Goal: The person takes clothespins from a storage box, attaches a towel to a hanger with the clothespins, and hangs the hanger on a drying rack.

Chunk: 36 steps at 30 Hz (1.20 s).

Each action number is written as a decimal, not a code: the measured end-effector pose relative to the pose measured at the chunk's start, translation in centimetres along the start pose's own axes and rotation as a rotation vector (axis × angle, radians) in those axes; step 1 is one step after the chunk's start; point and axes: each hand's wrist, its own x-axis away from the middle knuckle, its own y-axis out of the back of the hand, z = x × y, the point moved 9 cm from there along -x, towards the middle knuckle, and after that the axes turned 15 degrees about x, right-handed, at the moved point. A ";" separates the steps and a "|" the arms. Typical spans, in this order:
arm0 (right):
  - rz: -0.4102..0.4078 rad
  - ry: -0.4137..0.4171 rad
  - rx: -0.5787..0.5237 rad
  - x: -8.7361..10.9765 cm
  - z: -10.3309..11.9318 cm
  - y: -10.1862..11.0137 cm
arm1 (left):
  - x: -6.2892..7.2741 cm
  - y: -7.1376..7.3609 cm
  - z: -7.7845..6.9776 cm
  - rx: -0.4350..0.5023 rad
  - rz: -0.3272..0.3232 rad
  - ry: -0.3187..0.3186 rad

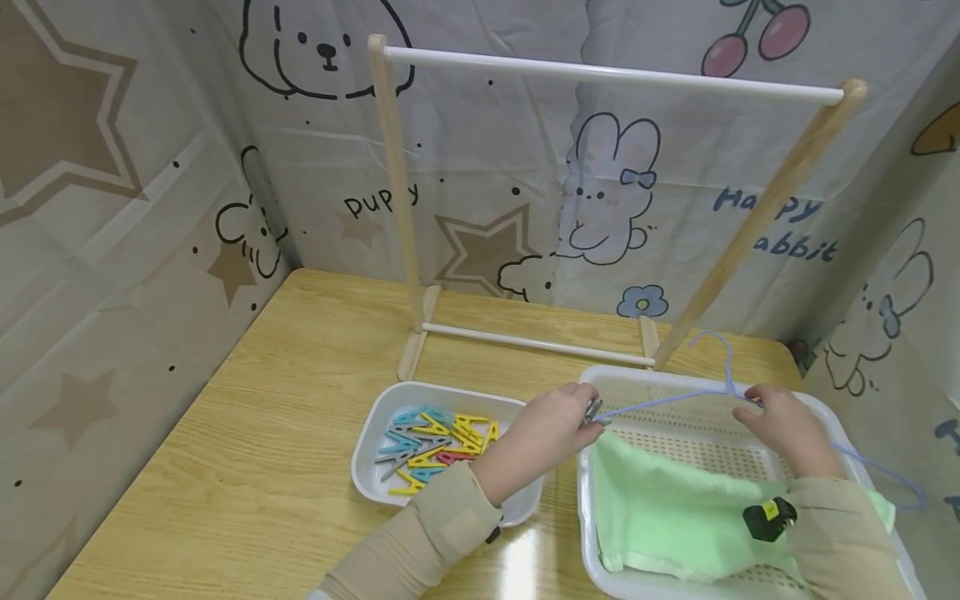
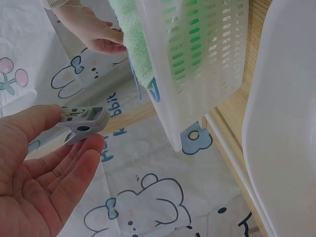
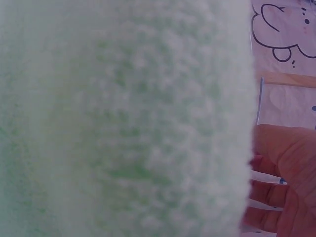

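My left hand (image 1: 543, 433) pinches a grey clothespin (image 2: 85, 121) between thumb and fingers, beside the left end of a blue clothes hanger (image 1: 663, 402). Just right of the hook, my right hand (image 1: 786, 427) grips the hanger. A light green towel (image 1: 675, 512) hangs from the hanger, over and partly inside a white perforated basket (image 1: 587, 508). In the right wrist view the towel (image 3: 123, 118) fills most of the picture, leaving part of the right hand (image 3: 291, 173) visible. Whether the clothespin touches the towel cannot be told.
Left of the basket stands a white tub (image 1: 367, 442) of yellow, blue, grey and red clothespins (image 1: 431, 442). Behind both rises a wooden rack with a white top bar (image 1: 600, 73). Printed cloth walls surround the wooden table (image 1: 247, 433).
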 end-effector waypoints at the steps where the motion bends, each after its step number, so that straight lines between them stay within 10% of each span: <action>1: 0.002 0.000 0.000 0.0 0.0 0.0 | 0.0 0.0 0.0 -0.001 0.000 -0.001; 36: -0.041 0.100 0.076 0.6 0.7 2.3 | -0.1 -0.6 0.3 0.011 0.014 0.001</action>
